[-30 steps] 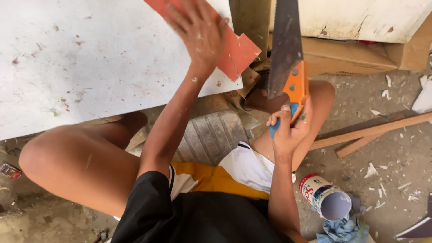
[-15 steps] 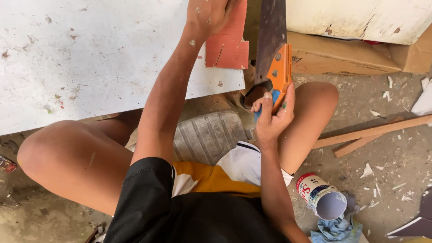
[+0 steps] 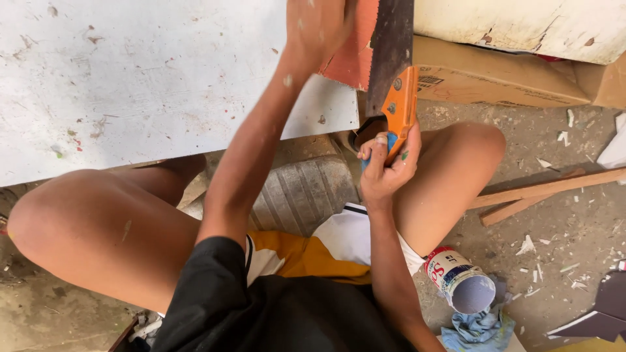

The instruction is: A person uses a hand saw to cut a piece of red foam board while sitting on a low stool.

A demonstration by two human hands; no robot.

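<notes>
Gripping the orange handsaw (image 3: 394, 78) with right-hand (image 3: 386, 163) fingers curled tight round its handle, the person's left hand (image 3: 319, 29) presses flat, fingers hidden, on the red board (image 3: 355, 55).

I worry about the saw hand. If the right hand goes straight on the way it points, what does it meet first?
The right hand points up along the saw, so it would probably first meet the red piece under the left hand; depth is unclear.
</notes>
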